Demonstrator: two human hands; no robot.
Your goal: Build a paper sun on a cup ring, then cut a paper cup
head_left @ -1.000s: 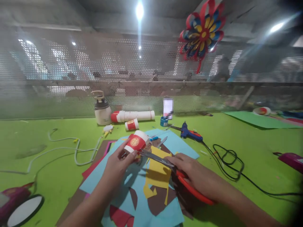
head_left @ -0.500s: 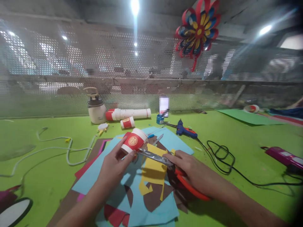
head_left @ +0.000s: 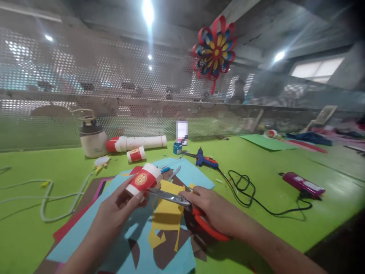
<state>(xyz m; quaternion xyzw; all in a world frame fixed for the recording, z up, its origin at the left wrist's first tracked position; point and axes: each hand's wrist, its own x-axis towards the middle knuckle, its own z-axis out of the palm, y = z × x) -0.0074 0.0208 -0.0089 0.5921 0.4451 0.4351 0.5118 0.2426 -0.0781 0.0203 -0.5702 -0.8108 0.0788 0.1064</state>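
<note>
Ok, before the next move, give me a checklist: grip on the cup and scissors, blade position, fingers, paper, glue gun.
1. Cup held: ok; the left hand grips the tilted red-and-white cup.
2. Scissors held: ok; the right hand has the scissors.
3. Blades cutting into the cup: cannot tell; their tips are at its edge, but the contact is hidden.
4. Fingers well away from blades: not ok; the left thumb is close to the tips.
5. No paper under the scissors: not ok; yellow paper lies beneath.
6. Glue gun apart from both hands: ok; it lies beyond the right one.
</note>
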